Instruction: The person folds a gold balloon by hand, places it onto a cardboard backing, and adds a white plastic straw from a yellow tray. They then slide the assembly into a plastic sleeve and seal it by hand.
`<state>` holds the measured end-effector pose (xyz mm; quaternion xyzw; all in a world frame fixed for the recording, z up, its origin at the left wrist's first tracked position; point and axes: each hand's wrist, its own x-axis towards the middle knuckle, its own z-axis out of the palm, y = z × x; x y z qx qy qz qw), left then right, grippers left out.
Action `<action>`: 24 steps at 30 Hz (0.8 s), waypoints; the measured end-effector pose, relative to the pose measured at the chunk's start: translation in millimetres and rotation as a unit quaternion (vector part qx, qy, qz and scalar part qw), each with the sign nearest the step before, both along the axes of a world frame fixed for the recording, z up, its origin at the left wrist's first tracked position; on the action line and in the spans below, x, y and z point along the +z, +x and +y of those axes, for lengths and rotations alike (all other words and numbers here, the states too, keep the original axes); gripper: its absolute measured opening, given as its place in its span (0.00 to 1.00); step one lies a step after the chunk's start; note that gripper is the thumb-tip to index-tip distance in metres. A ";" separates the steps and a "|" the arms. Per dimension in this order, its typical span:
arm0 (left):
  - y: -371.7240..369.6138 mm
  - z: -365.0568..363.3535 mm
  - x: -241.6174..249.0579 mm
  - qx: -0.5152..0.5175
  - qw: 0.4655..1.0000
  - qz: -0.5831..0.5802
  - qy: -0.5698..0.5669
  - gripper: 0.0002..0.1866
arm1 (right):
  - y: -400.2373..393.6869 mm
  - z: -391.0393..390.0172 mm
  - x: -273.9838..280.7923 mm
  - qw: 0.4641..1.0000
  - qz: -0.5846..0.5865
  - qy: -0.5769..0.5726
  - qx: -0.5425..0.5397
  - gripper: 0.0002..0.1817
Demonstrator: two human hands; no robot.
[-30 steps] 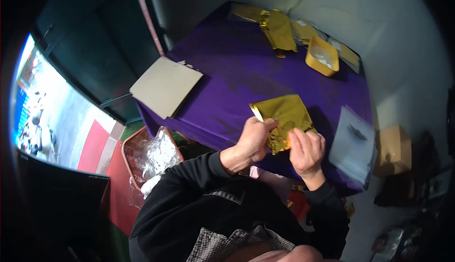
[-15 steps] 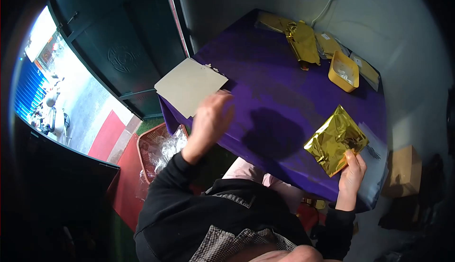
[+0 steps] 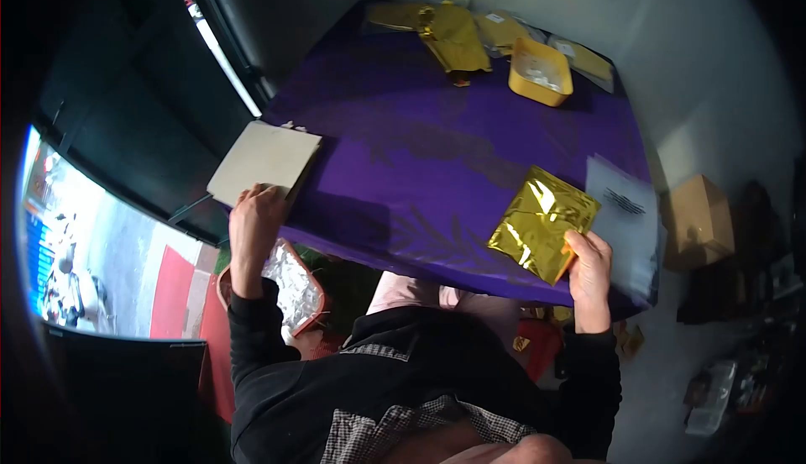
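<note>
My right hand (image 3: 591,267) pinches a flat, shiny gold foil packet (image 3: 547,219) by its lower right corner, above the right part of the purple tablecloth. Off to the left, my left hand (image 3: 255,227) has its bent fingers over the near edge of a stack of cream cardboard sheets (image 3: 267,158). The fingers grip the stack's edge, though the thumb is hidden below. The stack lies at the table's left edge.
Along the table's (image 3: 395,162) back lie a crumpled gold foil piece (image 3: 453,37) and a yellow tray (image 3: 541,88) with small white bits. A transparent plastic sheet (image 3: 623,227) covers the right edge. A basket (image 3: 295,288) of clear wrapping stands below left; a cardboard box (image 3: 698,222) is right.
My left hand has moved left and down onto the near edge of the cardboard stack. My right hand still holds the foil packet. The camera view has shifted.
</note>
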<state>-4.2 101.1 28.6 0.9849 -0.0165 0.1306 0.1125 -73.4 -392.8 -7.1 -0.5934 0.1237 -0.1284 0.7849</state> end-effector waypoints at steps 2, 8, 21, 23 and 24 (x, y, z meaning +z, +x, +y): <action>0.3 -3.2 -1.3 0.004 0.999 -0.019 0.042 0.06 | 1.2 -4.5 -7.7 1.000 -0.001 -0.010 0.006 0.07; 1.4 -3.0 -11.9 0.024 0.992 -0.097 0.071 0.07 | 1.1 -11.5 -11.3 1.000 -0.006 -0.006 0.028 0.08; 2.6 -16.4 -11.2 -0.004 0.950 -0.300 0.092 0.11 | -0.7 -13.1 -15.6 0.999 -0.022 0.003 0.026 0.08; 2.1 -27.7 -7.1 -0.024 0.944 -0.320 0.080 0.12 | -0.7 -10.9 -13.6 0.999 -0.020 0.008 0.025 0.07; 1.4 -36.0 -5.0 -0.034 0.942 -0.324 0.078 0.13 | -0.4 -9.8 -13.1 1.000 -0.020 0.008 0.021 0.07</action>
